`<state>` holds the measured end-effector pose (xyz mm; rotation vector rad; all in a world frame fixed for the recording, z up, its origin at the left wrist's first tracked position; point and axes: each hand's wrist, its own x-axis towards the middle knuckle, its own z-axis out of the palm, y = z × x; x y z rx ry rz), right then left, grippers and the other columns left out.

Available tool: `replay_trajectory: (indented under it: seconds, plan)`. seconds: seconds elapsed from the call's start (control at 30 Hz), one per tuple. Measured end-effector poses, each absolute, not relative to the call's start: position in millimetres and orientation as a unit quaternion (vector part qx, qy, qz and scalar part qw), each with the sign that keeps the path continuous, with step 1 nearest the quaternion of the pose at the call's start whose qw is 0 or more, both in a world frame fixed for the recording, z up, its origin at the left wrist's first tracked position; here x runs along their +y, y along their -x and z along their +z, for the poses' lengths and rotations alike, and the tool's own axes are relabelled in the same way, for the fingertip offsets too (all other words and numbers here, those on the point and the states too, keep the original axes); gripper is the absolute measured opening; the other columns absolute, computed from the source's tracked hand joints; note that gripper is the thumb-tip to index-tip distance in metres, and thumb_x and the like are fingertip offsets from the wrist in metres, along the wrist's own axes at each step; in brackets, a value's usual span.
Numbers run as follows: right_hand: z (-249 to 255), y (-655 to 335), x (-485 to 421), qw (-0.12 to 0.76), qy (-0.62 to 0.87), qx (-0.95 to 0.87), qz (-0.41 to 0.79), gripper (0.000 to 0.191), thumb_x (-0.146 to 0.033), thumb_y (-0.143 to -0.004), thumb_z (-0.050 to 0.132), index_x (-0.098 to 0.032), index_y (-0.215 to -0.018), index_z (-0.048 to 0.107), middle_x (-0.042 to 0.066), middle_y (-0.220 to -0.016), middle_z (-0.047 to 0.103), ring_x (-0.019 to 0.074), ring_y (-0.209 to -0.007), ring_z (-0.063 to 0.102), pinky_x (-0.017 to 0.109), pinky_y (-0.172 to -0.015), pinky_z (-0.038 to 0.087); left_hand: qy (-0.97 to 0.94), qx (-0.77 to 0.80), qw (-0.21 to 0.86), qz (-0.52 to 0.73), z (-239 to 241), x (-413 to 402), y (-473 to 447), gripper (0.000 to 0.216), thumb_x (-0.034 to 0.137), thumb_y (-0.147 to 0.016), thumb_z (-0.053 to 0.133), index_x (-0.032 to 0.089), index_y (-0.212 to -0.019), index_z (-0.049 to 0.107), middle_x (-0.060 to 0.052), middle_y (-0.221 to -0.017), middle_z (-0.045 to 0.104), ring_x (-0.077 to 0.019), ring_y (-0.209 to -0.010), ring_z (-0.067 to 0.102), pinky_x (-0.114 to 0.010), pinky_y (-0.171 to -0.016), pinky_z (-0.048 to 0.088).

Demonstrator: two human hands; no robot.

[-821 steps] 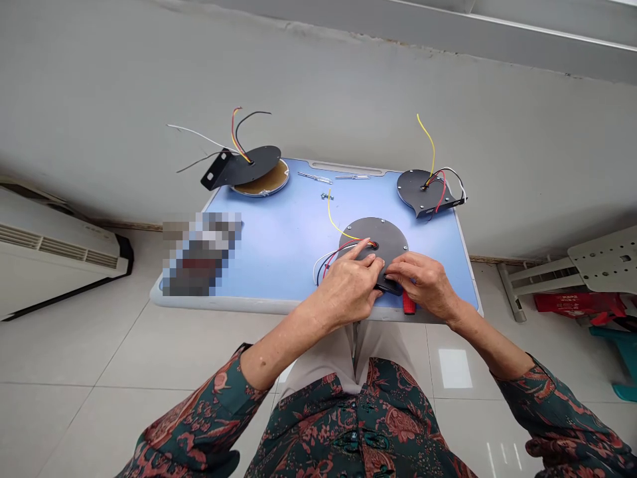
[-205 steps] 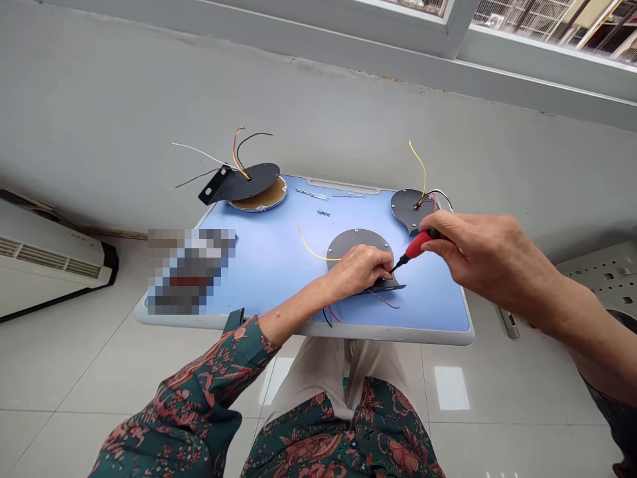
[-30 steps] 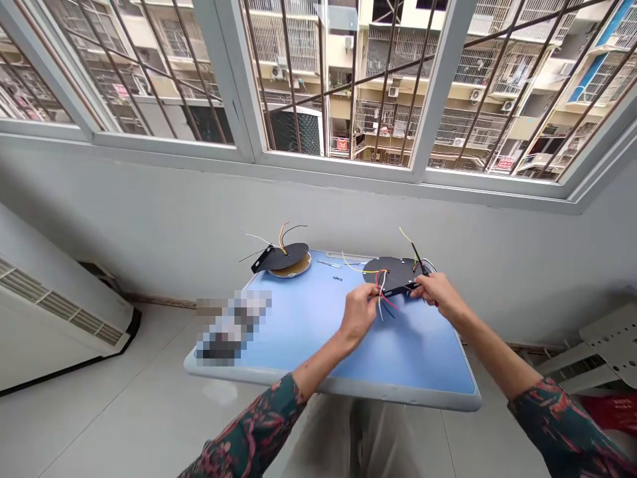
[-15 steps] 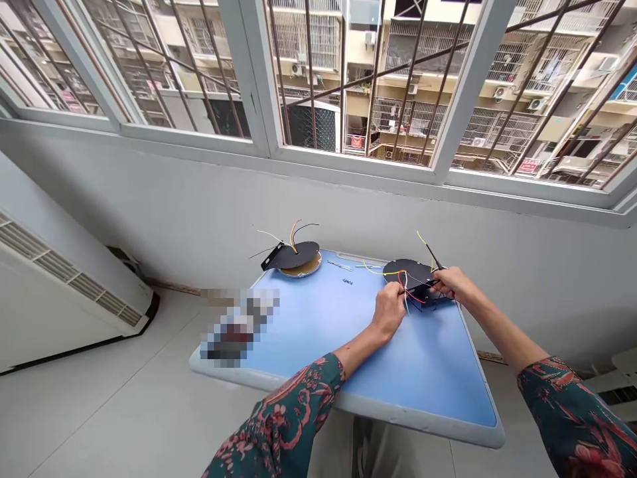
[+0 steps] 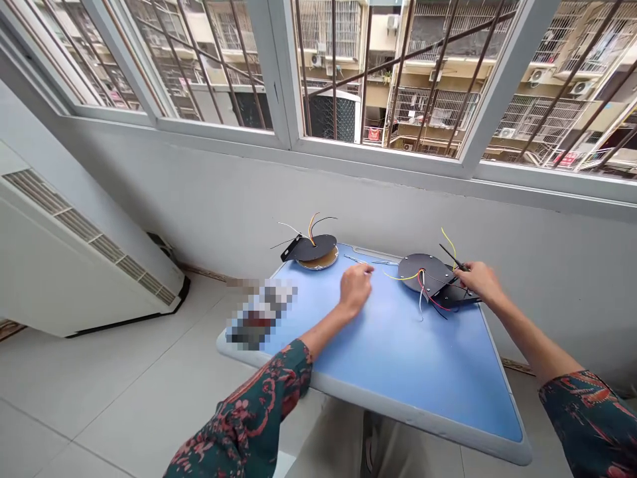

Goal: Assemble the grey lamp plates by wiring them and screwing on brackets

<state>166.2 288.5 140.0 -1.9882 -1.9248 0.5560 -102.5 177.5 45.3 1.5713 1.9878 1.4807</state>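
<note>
My left hand (image 5: 356,287) is on the blue tabletop left of the right-hand plate, fingers closed over the spot where small screws lay; whether it pinches one is hidden. My right hand (image 5: 480,282) grips a thin black screwdriver (image 5: 452,253), its shaft pointing up and left. Beside that hand lies a round black plate (image 5: 417,271) with small screws around its rim and yellow, red, white and black wires out of its centre. Another black bracketed part (image 5: 456,295) sits partly under it at the right.
A second round black plate (image 5: 318,245) with wires rests on a tan disc (image 5: 319,259) at the table's back left. Thin metal pieces (image 5: 385,262) lie near the back edge. A blurred patch (image 5: 261,315) covers the left front. Wall and barred windows stand behind the table (image 5: 418,372).
My left hand has let go of the plate and wires and moved left to the small screws. My right hand keeps the screwdriver beside the plate. The view has shifted left.
</note>
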Motion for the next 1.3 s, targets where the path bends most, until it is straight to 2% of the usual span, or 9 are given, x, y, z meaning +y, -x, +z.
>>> replay_trajectory:
  seconds: [0.07, 0.17, 0.27, 0.37, 0.47, 0.6, 0.87, 1.17, 1.3]
  plan:
    - [147, -167, 274, 0.168, 0.694, -0.686, 0.141, 0.023, -0.031, -0.085, 0.064, -0.019, -0.104, 0.071, 0.009, -0.078, 0.070, 0.0248, -0.084, 0.062, 0.031, -0.063, 0.032, -0.483, 0.709, 0.094, 0.505, 58, 179, 139, 0.024, 0.002, -0.083, 0.059, 0.020, -0.088, 0.073, -0.008, -0.096, 0.075, -0.0227, -0.094, 0.069, -0.039, -0.096, 0.052]
    - [149, -165, 237, 0.205, 0.671, -0.711, 0.046, 0.033, -0.038, -0.091, 0.057, -0.023, -0.120, 0.064, 0.007, -0.078, 0.070, 0.0257, -0.076, 0.062, 0.032, -0.062, 0.033, -0.410, 0.744, 0.084, 0.521, 81, 179, 189, 0.019, 0.007, -0.083, 0.061, 0.021, -0.087, 0.074, -0.008, -0.102, 0.075, -0.0246, -0.107, 0.067, -0.037, -0.101, 0.048]
    - [133, -159, 191, 0.227, 0.589, -0.772, 0.076, 0.021, -0.039, -0.088, 0.058, -0.026, -0.104, 0.065, 0.005, -0.077, 0.069, 0.0225, -0.064, 0.059, 0.032, -0.063, 0.038, -0.325, 0.764, 0.107, 0.547, 100, 175, 231, 0.013, 0.009, -0.079, 0.065, 0.021, -0.081, 0.071, -0.008, -0.105, 0.075, -0.0269, -0.118, 0.064, -0.037, -0.105, 0.046]
    - [103, -151, 151, 0.132, 0.486, -0.848, 0.168, 0.014, -0.040, -0.087, 0.056, -0.027, -0.082, 0.061, 0.002, -0.064, 0.063, 0.0214, -0.059, 0.056, 0.031, -0.059, 0.036, -0.232, 0.763, 0.189, 0.572, 104, 166, 258, 0.009, 0.014, -0.080, 0.069, 0.017, -0.072, 0.066, -0.010, -0.086, 0.074, -0.0278, -0.104, 0.069, -0.037, -0.093, 0.053]
    - [76, -145, 132, 0.093, 0.467, -0.861, 0.180, 0.013, -0.036, -0.088, 0.051, -0.027, -0.081, 0.059, 0.001, -0.061, 0.060, 0.0207, -0.057, 0.051, 0.030, -0.058, 0.031, -0.141, 0.725, 0.292, 0.608, 94, 155, 264, 0.013, 0.022, -0.092, 0.065, 0.011, -0.085, 0.064, -0.009, -0.073, 0.068, -0.0211, -0.079, 0.072, -0.032, -0.075, 0.059]
    - [58, -135, 134, 0.103, 0.486, -0.839, 0.222, 0.021, -0.039, -0.089, 0.047, -0.025, -0.073, 0.052, 0.000, -0.057, 0.054, 0.0177, -0.055, 0.042, 0.030, -0.058, 0.028, -0.037, 0.638, 0.401, 0.656, 77, 153, 252, 0.025, 0.028, -0.099, 0.060, 0.006, -0.112, 0.058, -0.015, -0.087, 0.070, -0.0182, -0.074, 0.072, -0.028, -0.064, 0.061]
    - [56, -124, 115, 0.092, 0.451, -0.834, 0.305, 0.033, -0.052, -0.084, 0.044, -0.024, -0.069, 0.048, -0.003, -0.055, 0.038, 0.0145, -0.057, 0.029, 0.029, -0.057, 0.022, 0.079, 0.497, 0.433, 0.748, 69, 190, 250, 0.036, 0.035, -0.098, 0.063, 0.016, -0.129, 0.059, -0.010, -0.123, 0.064, -0.0210, -0.102, 0.067, -0.040, -0.084, 0.061]
    - [55, -120, 123, 0.101, 0.458, -0.820, 0.329, 0.037, -0.053, -0.079, 0.047, -0.023, -0.060, 0.039, -0.004, -0.057, 0.032, 0.0130, -0.059, 0.028, 0.028, -0.058, 0.023, 0.032, 0.550, 0.464, 0.694, 65, 176, 259, 0.037, 0.027, -0.097, 0.066, 0.008, -0.127, 0.055, -0.020, -0.109, 0.069, -0.0259, -0.092, 0.072, -0.035, -0.066, 0.063]
    - [73, -84, 139, 0.131, 0.466, -0.771, 0.414, 0.030, -0.046, -0.081, 0.054, -0.020, -0.065, 0.057, -0.003, -0.057, 0.041, 0.0121, -0.056, 0.037, 0.026, -0.055, 0.027, -0.011, 0.618, 0.459, 0.638, 72, 150, 276, 0.033, 0.029, -0.096, 0.067, 0.008, -0.121, 0.060, -0.016, -0.112, 0.068, -0.0232, -0.095, 0.071, -0.036, -0.074, 0.063]
